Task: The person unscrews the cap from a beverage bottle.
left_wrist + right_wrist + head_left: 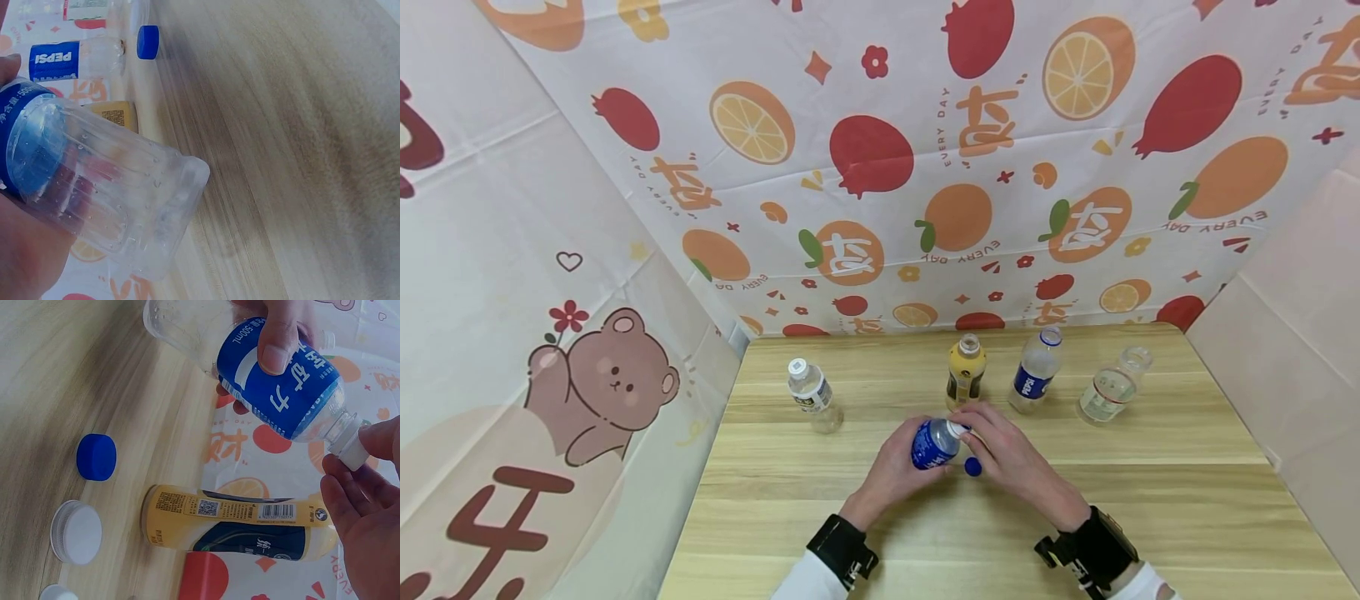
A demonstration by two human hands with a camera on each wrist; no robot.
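White sleeves [811, 582] and black wrist straps [837, 546] come nearest. Beyond, the left hand [893, 468] wraps its fingers round the blue-labelled bottle [934, 444], tilted over the surface [760, 500], neck toward the right hand [1013, 452], whose fingers pinch its white cap [352, 451]. A loose blue cap [973, 467] lies beside; a yellow bottle [966, 371] stands close behind.
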